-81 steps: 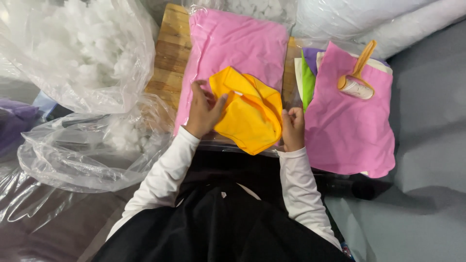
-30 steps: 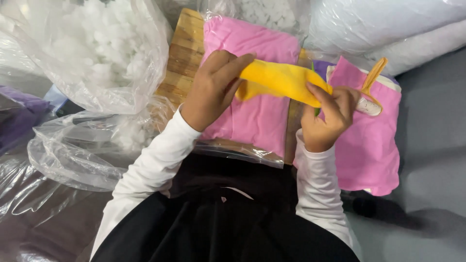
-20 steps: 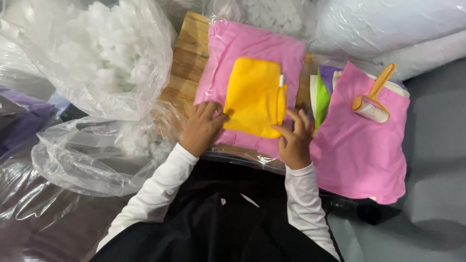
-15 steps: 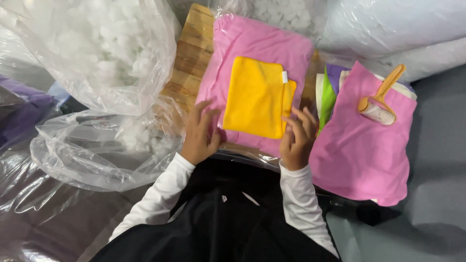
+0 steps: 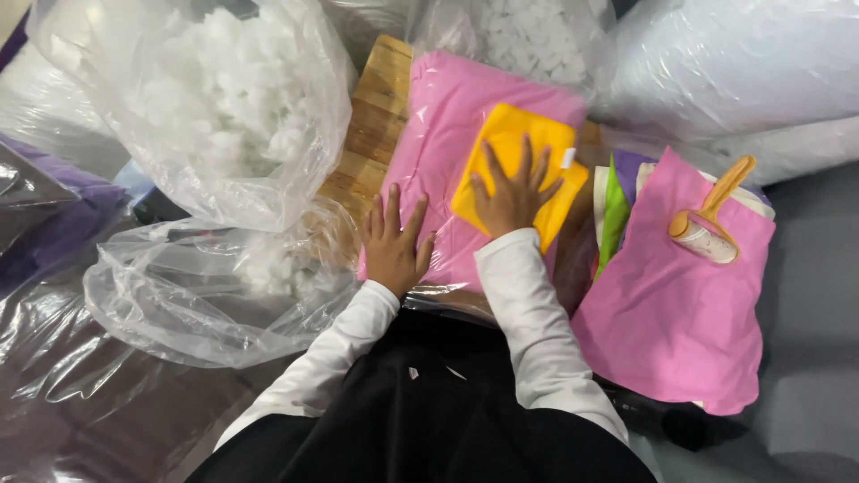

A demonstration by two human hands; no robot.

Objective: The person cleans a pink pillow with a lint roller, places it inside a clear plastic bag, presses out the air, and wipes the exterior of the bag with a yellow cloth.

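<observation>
Two pink cloths [image 5: 447, 170], one yellow cloth [image 5: 519, 152]

— What's the surface?

— A slatted wooden board [image 5: 371, 134], pale planks, only its left part bare.

— And directly on it?

— A pink cloth [image 5: 438, 143] under clear plastic covers most of it. A yellow cloth [image 5: 510, 134] lies on the pink one, not on the wood.

— Anything beside it?

— A bag of white stuffing [image 5: 215, 107] presses against the left edge. To the right a second pink cloth [image 5: 671, 322] lies over a stack of coloured fabrics; what carries that stack is hidden.
</observation>
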